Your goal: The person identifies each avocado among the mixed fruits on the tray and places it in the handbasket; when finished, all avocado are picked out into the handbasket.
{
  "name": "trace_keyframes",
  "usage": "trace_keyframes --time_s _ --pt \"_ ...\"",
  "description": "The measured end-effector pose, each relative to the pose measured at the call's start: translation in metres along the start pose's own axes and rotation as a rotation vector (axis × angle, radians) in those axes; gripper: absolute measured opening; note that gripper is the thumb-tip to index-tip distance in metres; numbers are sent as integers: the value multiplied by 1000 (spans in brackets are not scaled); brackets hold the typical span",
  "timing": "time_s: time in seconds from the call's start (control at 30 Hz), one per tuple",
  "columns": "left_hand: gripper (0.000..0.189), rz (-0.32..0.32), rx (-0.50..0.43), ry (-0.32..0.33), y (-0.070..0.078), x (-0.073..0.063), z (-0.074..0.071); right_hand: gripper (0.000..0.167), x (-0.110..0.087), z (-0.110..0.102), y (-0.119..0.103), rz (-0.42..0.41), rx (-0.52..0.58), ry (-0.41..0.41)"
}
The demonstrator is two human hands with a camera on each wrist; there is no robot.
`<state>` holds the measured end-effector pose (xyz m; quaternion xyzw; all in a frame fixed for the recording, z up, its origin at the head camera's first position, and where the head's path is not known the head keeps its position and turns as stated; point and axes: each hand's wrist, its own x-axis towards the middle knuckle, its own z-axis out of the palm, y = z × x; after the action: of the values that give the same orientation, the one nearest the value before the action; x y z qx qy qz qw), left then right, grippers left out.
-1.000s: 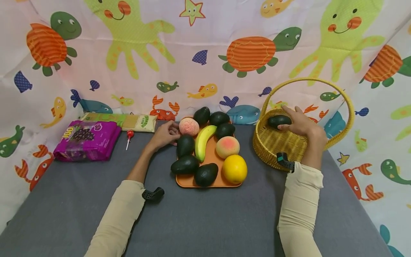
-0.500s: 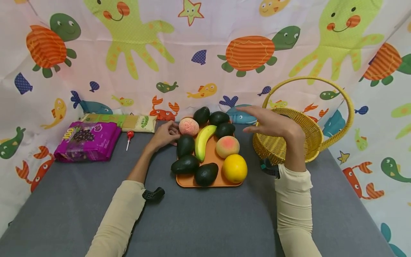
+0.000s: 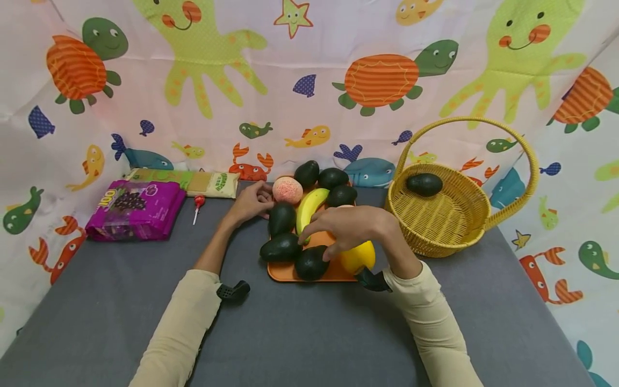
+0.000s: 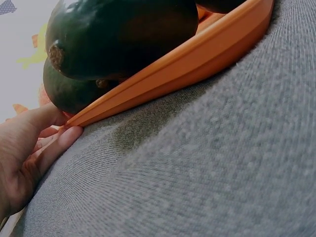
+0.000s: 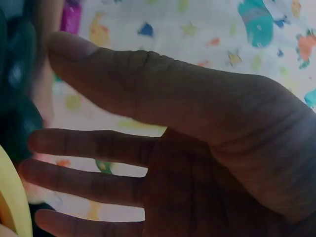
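An orange tray (image 3: 333,277) carries several dark green avocados, a banana (image 3: 304,215), a speckled peach (image 3: 287,190) and a yellow orange-like fruit (image 3: 359,258). My left hand (image 3: 249,203) pinches the tray's left rim; in the left wrist view its thumb and fingers (image 4: 58,143) meet at the tray's edge. Over the tray's front half hangs my right hand (image 3: 355,228), fingers spread, thumb near the front avocado (image 3: 309,264). In the right wrist view that hand (image 5: 197,133) holds nothing. A second peach is mostly hidden behind it.
A yellow wicker basket (image 3: 437,248) with a tall handle stands right of the tray, one avocado (image 3: 424,184) inside. At left lie a purple package (image 3: 135,210), a beige-green packet (image 3: 208,184) and a red lollipop (image 3: 199,202). A patterned cloth (image 3: 309,107) hangs behind.
My right hand has let go of an avocado in the basket and moved left over the tray's front. My left hand has stayed at the tray's edge.
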<state>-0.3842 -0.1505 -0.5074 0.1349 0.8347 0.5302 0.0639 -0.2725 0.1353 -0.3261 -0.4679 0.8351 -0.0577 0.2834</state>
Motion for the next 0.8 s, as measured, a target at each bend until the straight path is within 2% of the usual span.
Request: trace_keyframes --time_s 0.17,0.47,0.63,0.8 --pt "40 8 -7 -1 -1 1 1 53 14 9 -9 8 -52 -88" --pt "38 12 -4 -4 -3 2 -4 55 43 21 -18 1 -105 -154" --pt "40 -4 -29 -14 -3 -1 -2 55 48 23 -19 44 -108 -179" --pt "40 -9 -30 -7 -2 1 -1 50 45 22 -14 37 -79 -170"
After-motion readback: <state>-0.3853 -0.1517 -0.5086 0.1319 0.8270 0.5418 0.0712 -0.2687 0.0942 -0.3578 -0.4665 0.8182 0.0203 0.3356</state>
